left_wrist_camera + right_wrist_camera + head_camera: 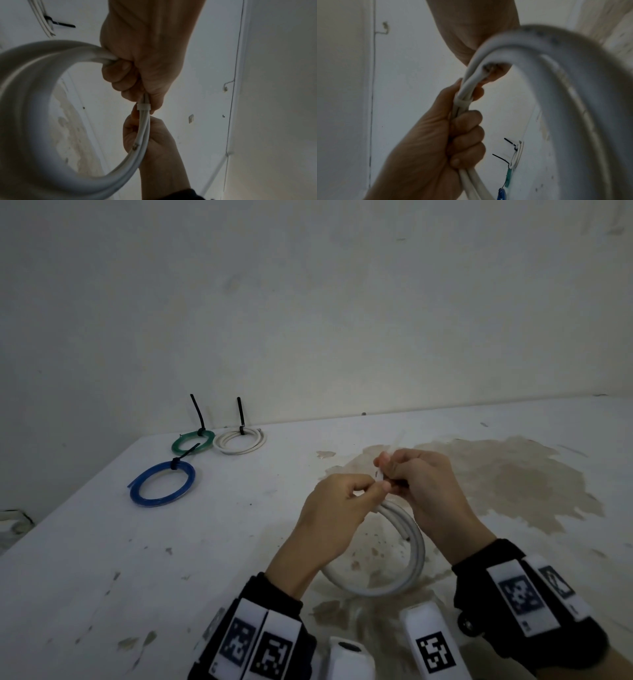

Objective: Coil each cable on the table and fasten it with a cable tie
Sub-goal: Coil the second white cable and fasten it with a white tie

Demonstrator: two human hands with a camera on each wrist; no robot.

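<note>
At the far left of the table (102,542) lies a blue coil (162,483), bound with a black tie (181,458) whose tail points up and to the right. Just behind it lies a green coil (193,441), and touching that on the right a small white coil (239,441). Each of these two carries a black tie with its tail standing upright; all three coils rest flat near the back wall (308,302).

Nearer the middle, the left hand (337,518) is held above the table with its fingers curled round the strands of a thick white cable (407,573). This cable forms one large coil, which hangs below both hands over a brown stain (513,481) on the tabletop. In the left wrist view a white cable tie (143,107) circles the bundled strands just beyond the left fingers (120,75), its head against the bundle.

To the right, the right hand (424,491) meets the left at the top of the coil. Its fingers (467,136) are closed firmly round the cable strands directly beside the tie band, and its thumb lies along the bundle. One cut cable end shows inside the coil, beside the strands.
</note>
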